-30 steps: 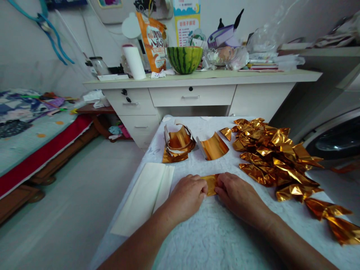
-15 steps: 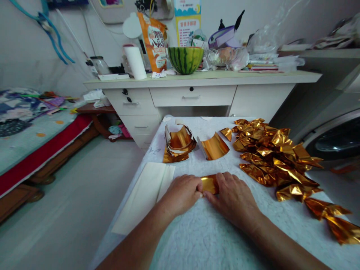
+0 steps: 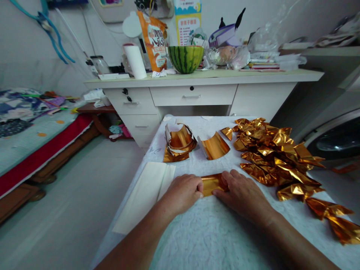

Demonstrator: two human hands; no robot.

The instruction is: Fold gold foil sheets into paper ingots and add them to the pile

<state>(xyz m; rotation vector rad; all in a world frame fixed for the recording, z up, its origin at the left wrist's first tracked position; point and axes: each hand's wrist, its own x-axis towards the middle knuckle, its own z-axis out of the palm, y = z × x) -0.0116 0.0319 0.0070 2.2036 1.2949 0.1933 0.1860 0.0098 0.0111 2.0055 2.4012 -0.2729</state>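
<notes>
A shiny gold foil sheet (image 3: 211, 184) lies low on the cloth-covered table between my hands. My left hand (image 3: 184, 193) is closed on its left end, thumb and fingers pressed together. Round the right end, my right hand (image 3: 239, 193) grips it with the thumb in front and the fingers behind. My fingers hide both ends of the foil. Just beyond it rest a curled gold sheet (image 3: 216, 146) and a loose stack of curled gold sheets (image 3: 180, 144). Beside my left forearm are flat white paper sheets (image 3: 144, 195).
Crumpled and folded gold foil pieces (image 3: 270, 153) are heaped along the table's right side. Behind the table (image 3: 191, 240) stands a white desk (image 3: 194, 95) with a watermelon half (image 3: 185, 60) on top. A bed (image 3: 42, 138) is at left, a washing machine (image 3: 334, 131) at right.
My right hand has shifted a little to the right, so more gold foil shows between my hands. My left hand stays almost where it was.
</notes>
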